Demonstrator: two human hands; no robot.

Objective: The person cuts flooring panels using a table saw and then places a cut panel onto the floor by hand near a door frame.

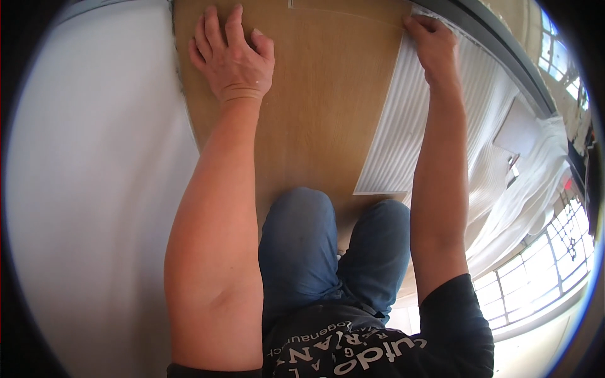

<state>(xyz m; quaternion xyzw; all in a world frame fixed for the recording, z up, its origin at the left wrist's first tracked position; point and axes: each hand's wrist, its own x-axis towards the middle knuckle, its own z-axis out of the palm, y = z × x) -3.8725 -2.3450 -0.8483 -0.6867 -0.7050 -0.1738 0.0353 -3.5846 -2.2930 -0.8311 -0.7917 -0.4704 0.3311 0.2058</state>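
Note:
Wood-look floor planks (321, 94) stretch in front of my knees, with a fine seam near the top of the view. My left hand (236, 60) rests on them close to the white wall, palm down and fingers spread. At the far right corner of the planks, my right hand (437, 50) is closed in a pinch, touching the boards' edge. What its fingertips grip, if anything, is too small to tell. Beside the planks and under my right forearm lies ribbed white underlay sheeting (394, 120).
The white wall (94, 176) runs along the left. A dark grey frame or sill (510, 53) curves past the right hand. Crumpled translucent sheeting (529, 189) bunches up at the right, with a pale flat panel (517, 129) by it. Paned windows (535, 271) stand beyond.

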